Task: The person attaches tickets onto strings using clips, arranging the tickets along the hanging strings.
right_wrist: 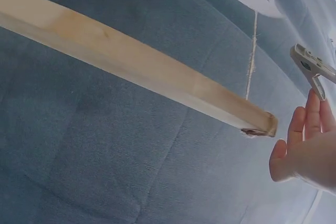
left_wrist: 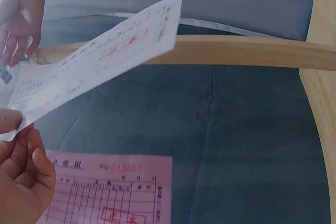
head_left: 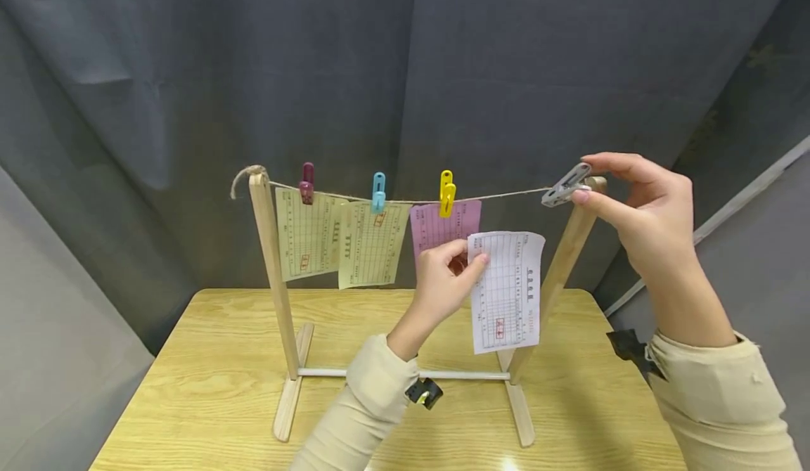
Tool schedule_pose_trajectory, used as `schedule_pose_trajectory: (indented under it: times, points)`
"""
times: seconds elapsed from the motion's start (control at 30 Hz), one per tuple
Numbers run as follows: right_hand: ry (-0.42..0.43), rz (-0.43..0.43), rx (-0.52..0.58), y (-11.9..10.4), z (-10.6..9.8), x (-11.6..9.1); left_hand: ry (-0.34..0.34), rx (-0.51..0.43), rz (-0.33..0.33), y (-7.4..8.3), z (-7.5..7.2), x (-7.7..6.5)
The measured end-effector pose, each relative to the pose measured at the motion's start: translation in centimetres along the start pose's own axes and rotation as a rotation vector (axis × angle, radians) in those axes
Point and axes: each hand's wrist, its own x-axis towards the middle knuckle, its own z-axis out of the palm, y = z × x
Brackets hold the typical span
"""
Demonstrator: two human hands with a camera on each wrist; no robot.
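Note:
My left hand (head_left: 446,281) pinches the left edge of a white printed slip (head_left: 506,292) between thumb and fingers; a red stamp shows near its lower end. At the right end of the string, my right hand (head_left: 652,211) holds a grey clothespin (head_left: 566,185) between thumb and index finger, its far end overlapping the string in the head view. Just behind the left hand hangs a pink slip (head_left: 443,225) under a yellow clothespin (head_left: 446,193). In the right wrist view the grey clothespin (right_wrist: 310,69) sits at the fingertips, beyond the post's top.
A twine line (head_left: 500,195) runs between two wooden posts (head_left: 275,274) on a wooden table (head_left: 209,365). Two yellow-green slips (head_left: 373,246) hang on its left part, under a dark red clothespin (head_left: 306,184) and a blue clothespin (head_left: 378,191). A white bar (head_left: 462,375) joins the stand's feet.

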Motion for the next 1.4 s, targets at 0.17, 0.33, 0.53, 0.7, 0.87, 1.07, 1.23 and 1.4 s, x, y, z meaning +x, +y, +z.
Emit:
schedule_pose_trajectory:
  times: [0.17, 0.33, 0.53, 0.7, 0.87, 1.07, 1.23, 1.4]
  points:
    - [0.011, 0.025, -0.041, 0.3, -0.1, 1.0, -0.005, 0.011, 0.015, 0.1, 0.6, 0.8]
    - [-0.055, 0.085, 0.065, 1.2, -0.5, 2.1, 0.054, -0.036, 0.026, 0.0, 1.3, 1.3]
    - [-0.101, 0.144, 0.288, 2.3, -1.1, 3.5, 0.118, -0.059, 0.024, 0.2, 2.1, 1.9]
    - [-0.149, 0.228, 0.351, 2.8, -1.5, 4.1, 0.147, -0.061, 0.033, 0.2, 2.6, 2.3]
    - [-0.165, 0.307, 0.373, 3.1, -1.4, 4.6, 0.175, -0.058, 0.032, 0.3, 2.8, 2.5]
    - [-0.173, 0.381, 0.332, 3.2, -1.5, 5.1, 0.182, -0.083, 0.001, 0.3, 3.1, 2.8]
    - [-0.133, 0.389, 0.291, 3.2, -1.4, 5.4, 0.174, -0.118, -0.038, 0.2, 3.1, 2.9]
    - [-0.085, 0.38, 0.281, 3.0, -1.3, 5.5, 0.173, -0.124, -0.055, 0.2, 3.1, 3.0]
